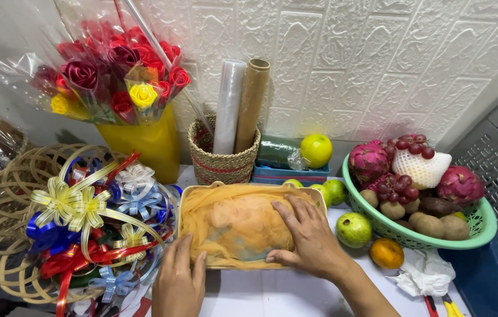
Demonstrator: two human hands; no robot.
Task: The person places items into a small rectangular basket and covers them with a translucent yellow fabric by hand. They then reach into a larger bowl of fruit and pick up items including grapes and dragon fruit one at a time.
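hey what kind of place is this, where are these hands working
Probably a small gift-basket or fruit-hamper packing bench. The left hand and right hand press orange mesh into a tray, beside a pile of ribbon bows, wrapped fabric roses and a green basket of mixed fruit.

Sheer orange netting (237, 226), soft, matt, crumpled over pale tray (185, 196). Glossy satin-like ribbon bows (84, 205). Woven wicker basket (222, 161), rough. Green plastic colander (437, 238), smooth. Clear crinkled cellophane (26, 70) round roses. Embossed white wall (366, 64), matt.

Clear cellophane wrap (43, 70) round roses, top left. Green wrapped pkg (278, 151) on blue box (290, 171), centre back.
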